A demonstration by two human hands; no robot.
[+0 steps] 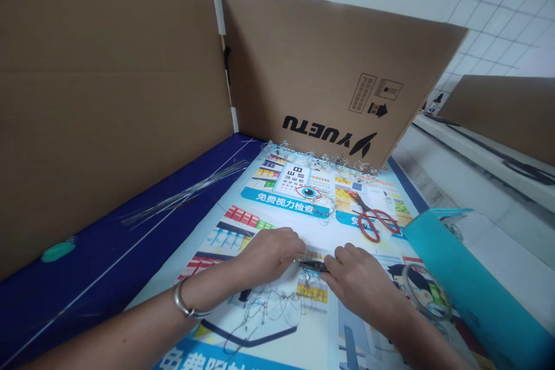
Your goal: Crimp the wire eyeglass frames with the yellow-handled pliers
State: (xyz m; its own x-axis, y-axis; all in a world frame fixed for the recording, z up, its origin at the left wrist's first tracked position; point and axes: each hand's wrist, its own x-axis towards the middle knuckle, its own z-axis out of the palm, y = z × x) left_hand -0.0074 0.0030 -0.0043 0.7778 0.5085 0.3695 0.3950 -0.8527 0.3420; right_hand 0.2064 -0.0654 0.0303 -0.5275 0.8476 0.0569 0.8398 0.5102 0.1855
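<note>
My right hand (358,277) is closed around a pair of pliers (313,266), whose dark jaws point left toward my other hand. My left hand (274,251) is closed in a pinch, with a piece of thin wire (302,255) at its fingertips by the plier jaws. A silver bangle (184,300) circles the left wrist. Below the hands, a loose tangle of thin wire pieces (264,306) lies on the printed sheet (312,324). Farther off on the right rest scissors (375,222) with red handles, blades pointing away.
Tall cardboard panels (321,69) stand at the back and left. A row of tangled wire bits (316,161) lies along the back panel's foot. Straight wires (186,193) lie at left near a green piece (58,250). A wire coil (427,292) sits beside a teal box (481,272) on the right.
</note>
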